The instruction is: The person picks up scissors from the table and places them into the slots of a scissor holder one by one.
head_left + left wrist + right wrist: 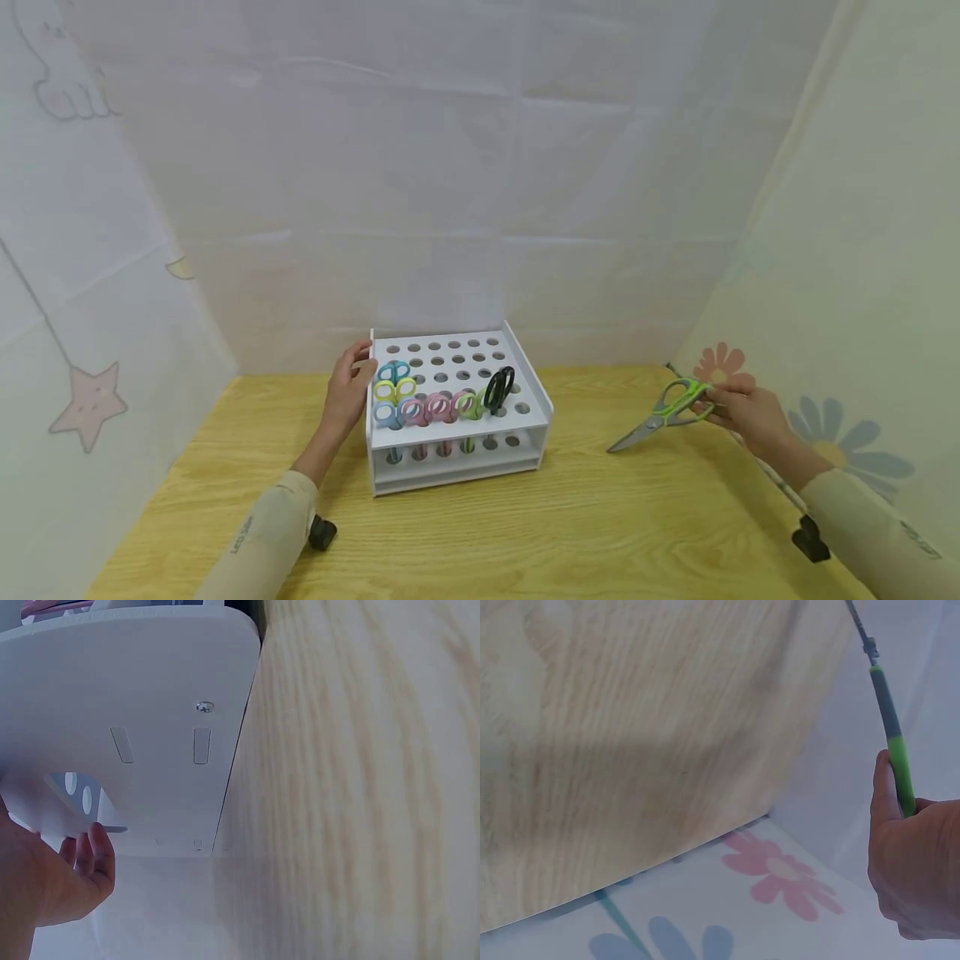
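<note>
A white rack (457, 433) with rows of round holes stands on the table. My left hand (349, 385) grips its left side panel; the left wrist view shows the curled fingers (101, 855) at the panel's cut-out. On the right, my right hand (753, 417) pinches a pair of green and grey scissors (663, 412) by the handles, blades pointing down and left. Along the rack's front row stand small scissors with blue, pink and green handles (441, 407). Yellow scissors (395, 389) and teal scissors (393, 372) sit behind at the left, black-handled scissors (498, 390) towards the right.
The wooden table (600, 525) reaches back to a pale cloth wall (450, 208). Printed cloth with flowers (847, 446) hangs along the right edge, close by my right hand. Another cloth wall with a star (88, 404) rises at the left.
</note>
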The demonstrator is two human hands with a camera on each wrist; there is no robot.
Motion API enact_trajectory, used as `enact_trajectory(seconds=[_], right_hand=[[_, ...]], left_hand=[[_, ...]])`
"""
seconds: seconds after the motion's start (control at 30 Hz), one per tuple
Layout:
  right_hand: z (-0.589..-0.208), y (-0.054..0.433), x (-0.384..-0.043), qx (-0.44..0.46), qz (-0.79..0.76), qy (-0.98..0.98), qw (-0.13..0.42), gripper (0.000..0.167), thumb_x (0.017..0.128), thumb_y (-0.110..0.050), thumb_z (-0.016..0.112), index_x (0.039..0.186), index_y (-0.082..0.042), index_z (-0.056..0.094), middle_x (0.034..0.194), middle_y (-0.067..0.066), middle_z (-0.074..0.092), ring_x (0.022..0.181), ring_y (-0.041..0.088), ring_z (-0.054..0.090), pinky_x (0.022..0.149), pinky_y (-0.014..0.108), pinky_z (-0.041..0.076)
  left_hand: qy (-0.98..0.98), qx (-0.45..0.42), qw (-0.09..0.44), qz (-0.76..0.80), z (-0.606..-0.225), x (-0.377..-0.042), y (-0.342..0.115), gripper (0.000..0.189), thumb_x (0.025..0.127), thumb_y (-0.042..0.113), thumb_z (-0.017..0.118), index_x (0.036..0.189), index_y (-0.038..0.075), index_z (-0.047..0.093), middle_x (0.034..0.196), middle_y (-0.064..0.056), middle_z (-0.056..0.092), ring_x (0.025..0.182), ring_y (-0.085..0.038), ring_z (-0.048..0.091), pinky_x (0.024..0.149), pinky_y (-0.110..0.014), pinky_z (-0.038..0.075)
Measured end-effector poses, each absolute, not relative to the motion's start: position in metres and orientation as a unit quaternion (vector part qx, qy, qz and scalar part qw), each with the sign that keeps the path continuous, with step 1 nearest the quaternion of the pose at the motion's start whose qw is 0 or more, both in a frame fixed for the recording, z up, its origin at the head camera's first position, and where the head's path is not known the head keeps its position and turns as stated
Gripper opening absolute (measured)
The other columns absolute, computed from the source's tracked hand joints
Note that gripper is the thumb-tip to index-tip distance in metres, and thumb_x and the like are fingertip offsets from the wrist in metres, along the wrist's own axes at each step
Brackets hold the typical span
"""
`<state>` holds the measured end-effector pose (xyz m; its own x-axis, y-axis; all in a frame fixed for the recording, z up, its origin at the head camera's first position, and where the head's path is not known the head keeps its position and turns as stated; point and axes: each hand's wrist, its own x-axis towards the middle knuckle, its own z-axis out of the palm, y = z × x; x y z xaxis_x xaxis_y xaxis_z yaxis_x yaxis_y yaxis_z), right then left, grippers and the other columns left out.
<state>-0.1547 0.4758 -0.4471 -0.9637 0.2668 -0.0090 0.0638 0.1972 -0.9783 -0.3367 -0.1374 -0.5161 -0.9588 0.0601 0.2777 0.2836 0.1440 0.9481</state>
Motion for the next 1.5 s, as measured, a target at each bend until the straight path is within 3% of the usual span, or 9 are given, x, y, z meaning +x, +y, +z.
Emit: enact_trajectory(seconds=[0.2,0.27,0.33,0.43,0.47,0.5,0.57,0.97,1.5], right_hand=[[-0.433,0.458,-0.162,-0.089,0.603,-0.788,0.088,0.061,0.105,-0.016,0.059,0.144,0.021,0.030,0.110,0.003,0.067,0.095,0.014,0.071,0.085,0.033,0.056],[-0.427,0.452,-0.166,-0.085,0.587,-0.801,0.084,0.062,0.106,-0.020,0.058,0.145,0.020,0.031,0.137,0.017,0.057,0.109,0.015,0.067,0.085,0.031,0.056],[-0.421,0.446,-0.170,-0.081,0.594,-0.796,0.083,0.061,0.106,-0.021,0.058,0.144,0.019,0.033,0.156,0.020,0.036,0.111,0.016,0.067,0.086,0.031,0.056],[-0.407,0.436,-0.176,-0.075,0.611,-0.783,0.089,0.054,0.105,-0.022,0.060,0.140,0.014,0.038,0.153,0.019,0.042,0.108,0.017,0.068,0.084,0.030,0.056],[-0.401,0.432,-0.178,-0.071,0.625,-0.772,0.093,0.052,0.104,-0.020,0.061,0.138,0.012,0.039,0.142,0.015,0.055,0.107,0.019,0.069,0.084,0.030,0.056],[-0.395,0.429,-0.181,-0.068,0.641,-0.758,0.098,0.050,0.103,-0.017,0.062,0.137,0.011,0.040,0.125,0.010,0.066,0.093,0.018,0.073,0.083,0.032,0.057],[-0.381,0.421,-0.185,-0.059,0.656,-0.745,0.105,0.047,0.102,-0.015,0.064,0.136,0.008,0.042,0.101,0.004,0.073,0.091,0.019,0.074,0.082,0.032,0.057],[-0.319,0.379,-0.216,-0.022,0.696,-0.705,0.139,0.046,0.101,-0.014,0.065,0.135,0.007,0.043,0.107,0.008,0.074,0.096,0.024,0.073,0.089,0.036,0.054],[-0.324,0.325,-0.249,0.042,0.711,-0.692,0.121,0.040,0.099,-0.007,0.066,0.129,0.012,0.048,0.107,0.017,0.074,0.089,0.027,0.074,0.088,0.042,0.055]], left_hand=[[-0.752,-0.115,0.086,-0.643,-0.515,-0.338,-0.139,0.049,0.106,0.032,0.051,0.151,0.014,0.046,0.147,-0.017,0.046,0.125,-0.039,0.049,0.107,-0.056,0.037],[-0.753,-0.115,0.086,-0.642,-0.515,-0.338,-0.140,0.049,0.106,0.032,0.051,0.151,0.014,0.046,0.147,-0.017,0.046,0.125,-0.039,0.050,0.107,-0.055,0.037],[-0.753,-0.115,0.088,-0.642,-0.515,-0.338,-0.140,0.049,0.106,0.033,0.050,0.151,0.013,0.046,0.146,-0.017,0.046,0.125,-0.039,0.050,0.108,-0.056,0.037],[-0.750,-0.117,0.087,-0.645,-0.515,-0.337,-0.140,0.049,0.106,0.033,0.051,0.151,0.013,0.046,0.146,-0.017,0.046,0.125,-0.039,0.050,0.107,-0.056,0.037],[-0.749,-0.118,0.085,-0.646,-0.515,-0.337,-0.140,0.049,0.106,0.033,0.051,0.151,0.013,0.046,0.147,-0.017,0.046,0.125,-0.039,0.049,0.107,-0.056,0.038],[-0.748,-0.117,0.083,-0.648,-0.515,-0.337,-0.139,0.049,0.106,0.032,0.050,0.151,0.014,0.045,0.147,-0.017,0.045,0.126,-0.039,0.049,0.108,-0.056,0.038],[-0.746,-0.117,0.080,-0.651,-0.515,-0.338,-0.139,0.048,0.106,0.031,0.051,0.151,0.014,0.045,0.147,-0.016,0.045,0.127,-0.039,0.049,0.107,-0.056,0.038],[-0.743,-0.111,0.081,-0.655,-0.516,-0.339,-0.140,0.050,0.105,0.037,0.052,0.151,0.017,0.046,0.148,-0.013,0.045,0.127,-0.036,0.049,0.106,-0.054,0.039],[-0.746,-0.113,0.090,-0.650,-0.518,-0.340,-0.135,0.049,0.106,0.035,0.051,0.151,0.017,0.046,0.147,-0.014,0.045,0.127,-0.036,0.049,0.107,-0.055,0.039]])
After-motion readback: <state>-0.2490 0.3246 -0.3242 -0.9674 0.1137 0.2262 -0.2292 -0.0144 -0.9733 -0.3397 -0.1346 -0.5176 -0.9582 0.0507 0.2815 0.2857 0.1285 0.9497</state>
